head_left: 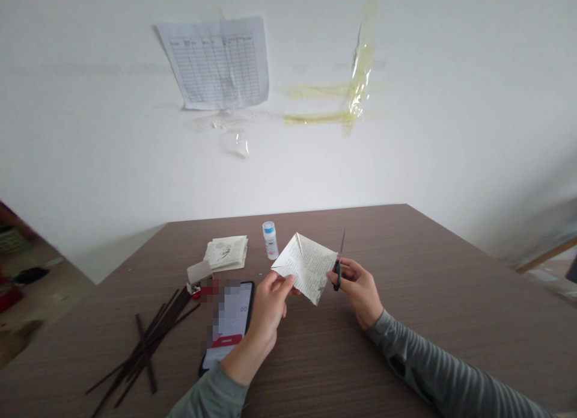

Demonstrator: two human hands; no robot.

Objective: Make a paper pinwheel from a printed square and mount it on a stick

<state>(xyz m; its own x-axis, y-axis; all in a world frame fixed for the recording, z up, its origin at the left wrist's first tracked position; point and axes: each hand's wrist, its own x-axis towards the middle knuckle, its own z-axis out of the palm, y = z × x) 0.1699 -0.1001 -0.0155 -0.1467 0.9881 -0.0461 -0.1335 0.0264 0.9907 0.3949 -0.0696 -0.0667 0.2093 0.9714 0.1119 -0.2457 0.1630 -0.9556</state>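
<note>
A square of printed paper [304,264] is held up over the table, turned like a diamond, with crease lines and slits near its corners. My left hand [271,301] pinches its lower left edge between thumb and fingers. Black-handled scissors [338,272] are in my right hand [358,285], their blades pointing up and away beside the paper's right corner. The right thumb and fingers are closed around the handles, close to the paper's right edge.
On the brown table [428,298] stand a glue bottle [270,242], stacked paper squares [226,252], a small open box [198,276], a phone [232,328] and several dark sticks [145,352]. A printed sheet [220,63] hangs on the wall behind.
</note>
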